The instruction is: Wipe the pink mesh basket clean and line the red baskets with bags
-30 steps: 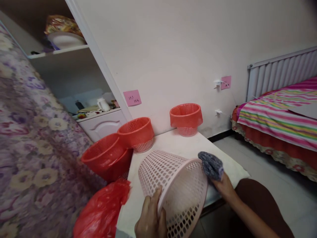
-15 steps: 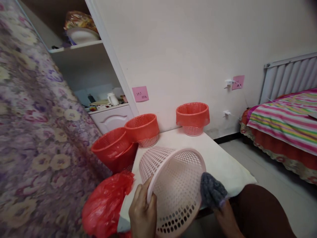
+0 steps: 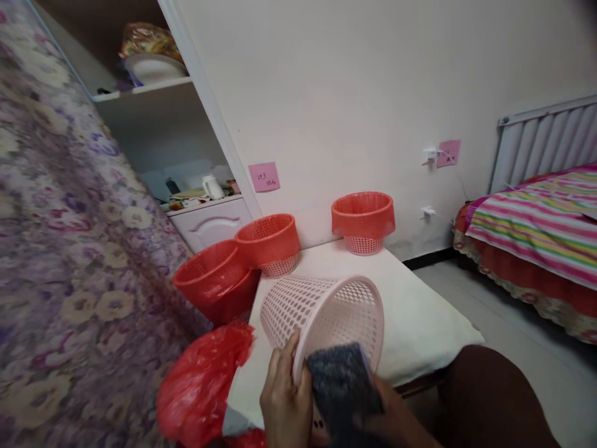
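Observation:
A pale pink perforated plastic basket [image 3: 298, 308] lies tilted on its side on the white-covered table [image 3: 420, 311], its mouth facing me. My left hand [image 3: 286, 395] grips the rim at the near left, thumb and fingers on either side of it. A dark grey cloth [image 3: 345, 386] is held in my right hand [image 3: 389, 414], across the lower front of the basket's mouth and close to my left hand. The cloth hides most of the right fingers and the basket's lower rim.
Red-lined baskets stand at the table's back right [image 3: 364, 214], back left [image 3: 268, 246] and left edge [image 3: 214, 274]. A red plastic bag [image 3: 200, 379] bulges at the near left. A floral curtain [image 3: 84, 249] hangs left; a bed [image 3: 536, 230] stands right.
My right hand and the cloth have moved left, from the basket's right rim to the front of its mouth near my left hand. The basket has turned slightly; my left hand has shifted a little right.

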